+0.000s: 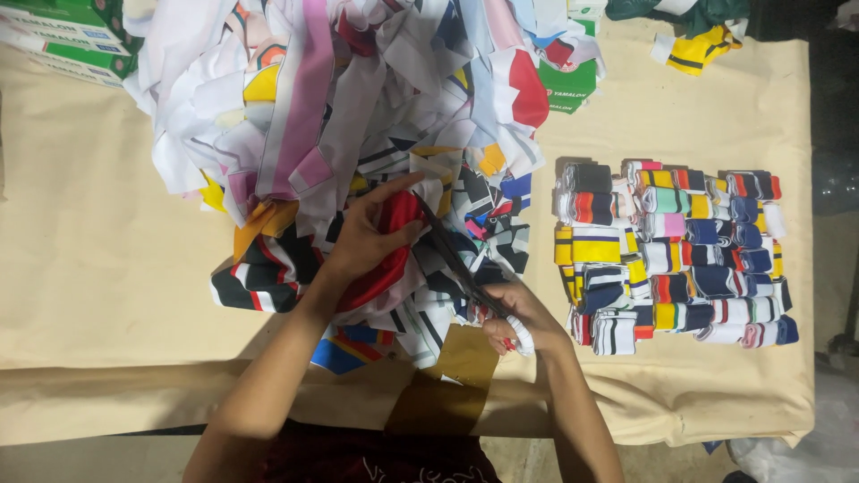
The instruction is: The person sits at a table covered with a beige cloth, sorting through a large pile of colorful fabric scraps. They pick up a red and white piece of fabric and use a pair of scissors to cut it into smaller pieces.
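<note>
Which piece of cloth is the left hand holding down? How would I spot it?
Start at the big heap of printed cloth scraps on the tan table. At its near edge, the left hand presses a red piece beside the scissors. It is plain shiny red; its neighbours are striped.

Scissors [456,259] blades partly buried in fabric pile [358,116] above right hand [519,320]; handles hidden inside grip. Pile top cut by upper edge. Green boxes [63,40] cropped far up-left of grip.
</note>
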